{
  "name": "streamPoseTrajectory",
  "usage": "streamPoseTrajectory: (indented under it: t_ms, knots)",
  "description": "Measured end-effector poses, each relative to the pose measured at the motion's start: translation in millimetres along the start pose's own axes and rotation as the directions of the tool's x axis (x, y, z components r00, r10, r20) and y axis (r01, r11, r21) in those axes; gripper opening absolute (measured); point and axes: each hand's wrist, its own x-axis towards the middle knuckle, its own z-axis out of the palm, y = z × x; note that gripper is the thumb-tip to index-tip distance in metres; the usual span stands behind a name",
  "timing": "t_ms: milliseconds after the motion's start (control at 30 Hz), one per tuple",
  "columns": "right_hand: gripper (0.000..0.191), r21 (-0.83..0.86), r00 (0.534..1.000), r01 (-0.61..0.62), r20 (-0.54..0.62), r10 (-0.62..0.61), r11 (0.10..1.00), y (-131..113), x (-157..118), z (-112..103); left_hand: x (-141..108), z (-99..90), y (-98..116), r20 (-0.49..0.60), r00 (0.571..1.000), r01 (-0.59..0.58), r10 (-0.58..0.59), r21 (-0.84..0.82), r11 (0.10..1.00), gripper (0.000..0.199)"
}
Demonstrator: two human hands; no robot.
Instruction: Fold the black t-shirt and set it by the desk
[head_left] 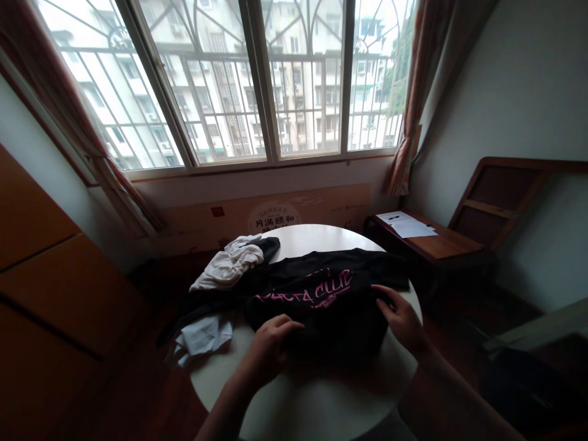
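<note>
A black shirt (349, 324) with pink lettering lies spread over the round white table (294, 404), its near part lifted a little. Fingers of my left hand (271, 346) are closed on the near left part of the cloth. On the right, my right hand (399, 315) pinches the shirt's other side between thumb and fingers. Left of the shirt sits a crumpled white garment (232, 264), with dark cloth beside and under it. A folded pale garment (204, 337) rests at the table's left edge, partly over dark fabric.
A wooden bench (452, 236) with white papers (407, 225) and a pen stands at the right. Behind the table is a printed board (202, 222) under the window. An orange-brown cabinet (46, 275) stands at the left.
</note>
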Motion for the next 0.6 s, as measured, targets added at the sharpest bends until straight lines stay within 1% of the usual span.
streamPoseTrajectory:
  t_ms: [67,133,167,200,233,267,300,333,367,400,433,467,500,567,600]
  knots:
    - [0.046,0.158,0.994,-0.06,-0.08,0.074,0.986,-13,7,-17,-8,-21.7,-3,-0.175,0.985,-0.025,-0.001,-0.15,0.988,0.05]
    - [0.054,0.281,0.983,-0.131,-0.091,0.162,0.951,-26,13,-33,-18,-46.1,-4,-0.334,0.943,-0.098,0.005,-0.263,0.96,0.034]
    - [0.059,0.322,0.978,-0.17,-0.063,0.2,0.931,-32,15,-40,-24,-57.6,-3,-0.372,0.928,-0.134,0.008,-0.314,0.94,0.03]
    - [0.063,0.348,0.973,-0.212,-0.014,0.231,0.913,-36,15,-45,-30,-67.5,-1,-0.374,0.927,-0.157,0.01,-0.365,0.917,0.034]
    - [0.067,0.358,0.966,-0.255,0.053,0.253,0.898,-40,15,-50,-37,-75.4,2,-0.331,0.944,-0.157,0.012,-0.415,0.896,0.043]
    - [0.07,0.352,0.955,-0.295,0.127,0.267,0.888,-42,13,-54,-43,-80.7,5,-0.239,0.971,-0.131,0.02,-0.455,0.881,0.05]
    - [0.071,0.335,0.94,-0.33,0.204,0.274,0.883,-43,10,-57,-50,-83.4,8,-0.115,0.993,-0.082,0.031,-0.478,0.875,0.052]
    - [0.071,0.305,0.918,-0.361,0.282,0.278,0.881,-42,5,-60,-57,-83.6,9,0.031,0.999,-0.02,0.04,-0.484,0.875,0.05]
    - [0.069,0.26,0.89,-0.389,0.354,0.287,0.884,-40,-2,-63,-64,-81.7,9,0.177,0.983,0.047,0.042,-0.474,0.879,0.045]
    - [0.067,0.204,0.859,-0.409,0.416,0.299,0.89,-37,-10,-67,-71,-78.5,7,0.303,0.952,0.109,0.038,-0.453,0.885,0.039]
    - [0.064,0.138,0.828,-0.417,0.465,0.313,0.899,-33,-19,-71,-77,-74.7,3,0.393,0.919,0.163,0.021,-0.429,0.889,0.036]
    - [0.062,0.065,0.801,-0.407,0.504,0.322,0.911,-28,-28,-75,-83,-71.2,-2,0.445,0.895,0.207,-0.004,-0.407,0.89,0.037]
    - [0.059,-0.013,0.782,-0.378,0.531,0.327,0.926,-22,-37,-79,-88,-68.7,-8,0.472,0.881,0.243,-0.032,-0.394,0.886,0.042]
    - [0.056,-0.165,0.763,-0.281,0.56,0.324,0.946,-11,-51,-89,-92,-68.2,-18,0.489,0.869,0.294,-0.078,-0.382,0.876,0.055]
    - [0.054,-0.234,0.755,-0.227,0.571,0.323,0.945,-7,-55,-93,-90,-70.3,-21,0.489,0.867,0.308,-0.098,-0.371,0.876,0.058]
